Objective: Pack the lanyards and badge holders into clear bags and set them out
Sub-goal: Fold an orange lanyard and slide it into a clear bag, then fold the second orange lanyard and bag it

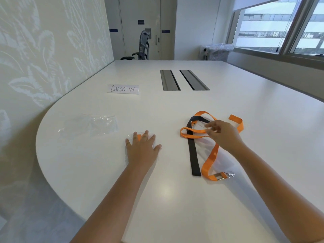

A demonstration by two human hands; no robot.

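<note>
Two hands out | left hand [140, 149] flat, pressing packed bag [152, 137] | right hand [222, 135] loosely curled over lanyards [208, 153], nearer them

Near edge: bare white table [166, 199] between the two forearms, open to a hand.
Left: empty clear bags [89, 126] lie flat, beyond the left hand [141, 149] pressed on a filled bag [152, 137].
Right: orange lanyards [208, 134] and black lanyard [193, 151] tangled in loops, right hand [222, 133] above them.
Centre gap: bare strip between the filled bag and the tangle.
Far side: CHECK-IN sign [123, 89] standing; two cable slots [184, 79] set flush in the top.
Left boundary: wall [43, 50] close along the table's edge.
</note>
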